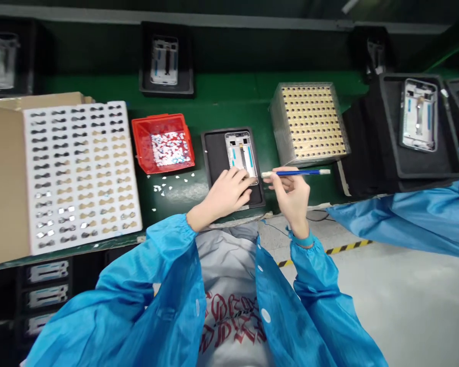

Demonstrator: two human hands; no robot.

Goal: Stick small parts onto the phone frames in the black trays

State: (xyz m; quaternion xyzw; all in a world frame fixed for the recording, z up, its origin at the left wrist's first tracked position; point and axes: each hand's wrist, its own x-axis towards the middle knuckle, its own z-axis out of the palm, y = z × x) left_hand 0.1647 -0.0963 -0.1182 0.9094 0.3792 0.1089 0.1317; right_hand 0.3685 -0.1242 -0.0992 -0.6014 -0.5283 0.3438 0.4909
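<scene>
A silver phone frame [245, 150] with blue strips and a dark ribbon lies in a black tray [216, 148] on the bench before me. My left hand [229, 193] rests over the frame's lower part, fingers stretched out and touching it. To the right of the tray, my right hand [292, 196] pinches a blue pen-shaped tool [302, 173] with white ends, held nearly level. The tool's left end points toward the frame and appears apart from it.
A red bin [141, 145] of small white pieces stands left, with loose pieces beside it. Further left is a white foam board [74, 178] carrying rows of small parts. A clear-sided stack [313, 122] and black trays [390, 127] stand right. A co-worker's blue sleeve [416, 214] reaches in.
</scene>
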